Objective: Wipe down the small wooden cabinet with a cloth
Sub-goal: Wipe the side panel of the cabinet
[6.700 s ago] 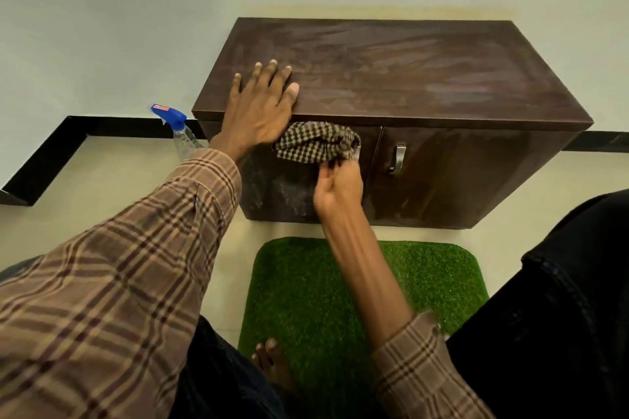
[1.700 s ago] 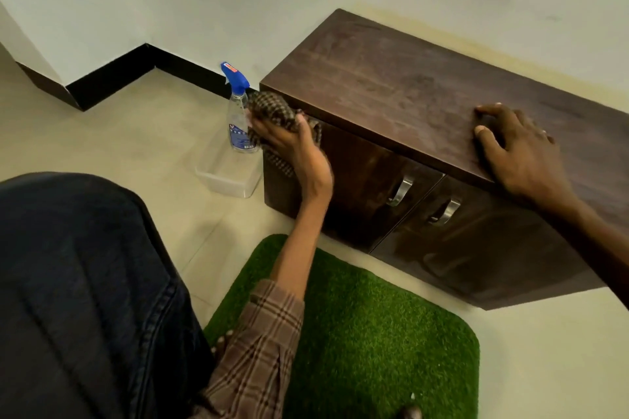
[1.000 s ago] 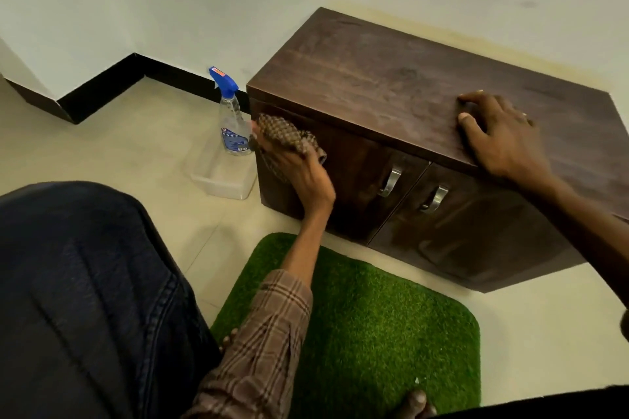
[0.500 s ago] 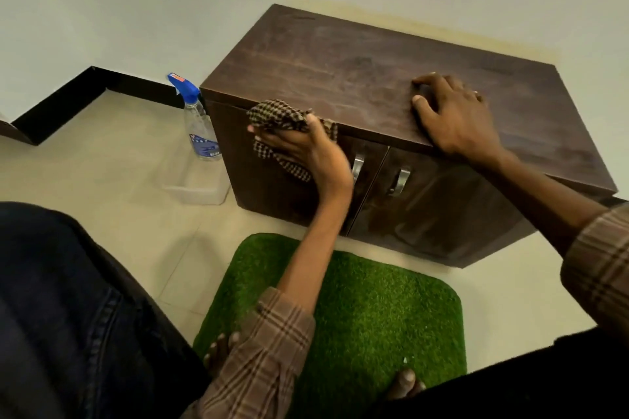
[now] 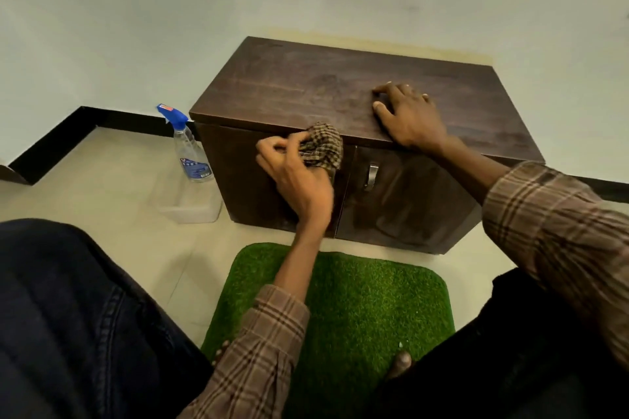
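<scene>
Head view, left hand: my left hand point(image 5: 299, 177) has its fingers bunched tight around the checked cloth point(image 5: 323, 148), pressing it to the top edge of the left door.
Head view, right hand: my right hand point(image 5: 410, 119) lies palm down, fingers spread, holding nothing, on top of the cabinet point(image 5: 289, 85).
Cabinet: on the floor against the wall, behind the green mat point(image 5: 357, 299).
Risk, handle: the cloth is touching or covering the left door handle; I judge it could snag there.
Risk, bottle: the spray bottle point(image 5: 189, 146) stands just beside the cabinet's left side; a wide stroke could tip it.
</scene>
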